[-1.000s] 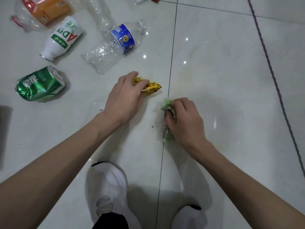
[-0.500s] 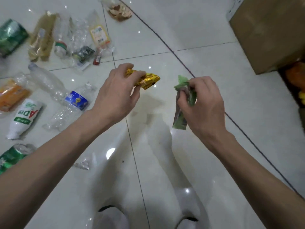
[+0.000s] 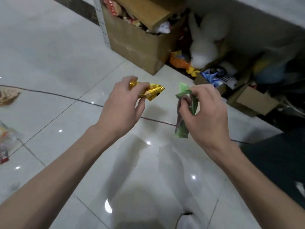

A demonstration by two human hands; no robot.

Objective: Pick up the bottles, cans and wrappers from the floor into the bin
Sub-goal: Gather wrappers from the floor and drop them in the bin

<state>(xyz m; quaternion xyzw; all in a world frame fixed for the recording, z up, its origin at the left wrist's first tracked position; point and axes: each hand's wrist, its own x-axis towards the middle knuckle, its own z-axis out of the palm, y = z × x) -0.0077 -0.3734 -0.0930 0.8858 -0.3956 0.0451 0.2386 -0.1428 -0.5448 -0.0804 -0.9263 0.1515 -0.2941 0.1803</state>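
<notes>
My left hand [image 3: 121,104] pinches a crumpled gold foil wrapper [image 3: 152,92] above the white tiled floor [image 3: 49,52]. My right hand [image 3: 204,113] grips a green wrapper [image 3: 184,129] that hangs down from my fingers. Both hands are raised side by side, a little apart. Ahead of them stands an open cardboard box [image 3: 137,42] serving as the bin, holding several wrappers and scraps.
Right of the box lie a white plush toy [image 3: 204,47], orange and yellow items [image 3: 179,61] and smaller cardboard boxes [image 3: 254,101]. More wrappers lie at the left edge [image 3: 8,96]. A thin dark cable [image 3: 66,96] crosses the floor.
Both hands lifted the wrappers off the floor and my view swung right, from the bottles and cans toward the cardboard box.
</notes>
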